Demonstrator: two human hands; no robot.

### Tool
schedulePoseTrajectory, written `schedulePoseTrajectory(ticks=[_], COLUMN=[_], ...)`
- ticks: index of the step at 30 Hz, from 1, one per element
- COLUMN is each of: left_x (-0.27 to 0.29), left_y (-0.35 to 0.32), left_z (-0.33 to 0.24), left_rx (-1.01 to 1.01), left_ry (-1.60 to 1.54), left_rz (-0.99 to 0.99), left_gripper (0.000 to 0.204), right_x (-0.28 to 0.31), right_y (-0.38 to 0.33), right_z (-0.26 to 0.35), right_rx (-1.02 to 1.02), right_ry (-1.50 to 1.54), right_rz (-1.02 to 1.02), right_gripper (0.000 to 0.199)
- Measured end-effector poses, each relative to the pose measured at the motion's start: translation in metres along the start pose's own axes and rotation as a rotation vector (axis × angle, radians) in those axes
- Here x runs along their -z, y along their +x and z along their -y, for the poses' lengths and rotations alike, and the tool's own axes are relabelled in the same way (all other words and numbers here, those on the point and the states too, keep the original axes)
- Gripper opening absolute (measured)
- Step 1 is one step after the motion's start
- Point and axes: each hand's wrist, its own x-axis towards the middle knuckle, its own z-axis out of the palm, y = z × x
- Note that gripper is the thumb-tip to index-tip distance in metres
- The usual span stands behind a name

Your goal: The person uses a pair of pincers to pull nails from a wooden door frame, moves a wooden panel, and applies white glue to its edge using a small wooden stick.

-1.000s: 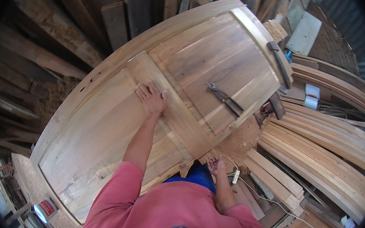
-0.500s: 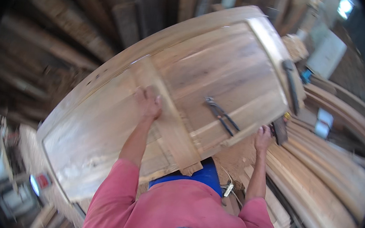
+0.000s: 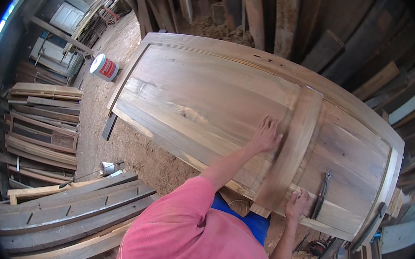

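Observation:
A large wooden panelled door [image 3: 211,87] with bowed edges lies flat in front of me, with a broad wooden crossrail [image 3: 296,138] across its width. My left hand [image 3: 267,134] rests on the long panel just left of that rail, fingers stretched out and nothing in them. On the near edge, right of the rail, lies my right hand [image 3: 297,204], its fingers apart and apparently empty. Beside it is a pair of dark-handled pincers [image 3: 322,193], lying on the smaller panel. The underside of my right palm is hidden.
Dark wooden supports [image 3: 109,126] hold the door up. A white and red bucket [image 3: 104,67] stands on the dusty floor to the left. Long curved planks [image 3: 79,212] lie at the lower left. Boards [image 3: 287,22] lean behind the door. A dark power tool [image 3: 318,247] sits below its right end.
My view has swung left, bringing the floor and bucket into sight. My right hand has come from beside the door's right end onto its near edge by the pincers. The left stays on the panel.

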Motion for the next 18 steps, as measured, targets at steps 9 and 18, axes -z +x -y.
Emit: schedulePoseTrajectory(ticks=[9,18], left_x=[0.223,0.303], left_y=[-0.288,-0.33], left_z=[0.234,0.443], left_rx=[0.867,1.118], left_ry=[0.399,-1.443], left_rz=[-0.277,-0.861], left_gripper=[0.091,0.049], right_x=[-0.114,-0.231], right_y=[-0.085,-0.136], right_z=[0.076,0.127], right_rx=[-0.07,-1.083], right_ry=[-0.346,0.646], right_rz=[-0.085,0.126], right_gripper=[0.032,0.061])
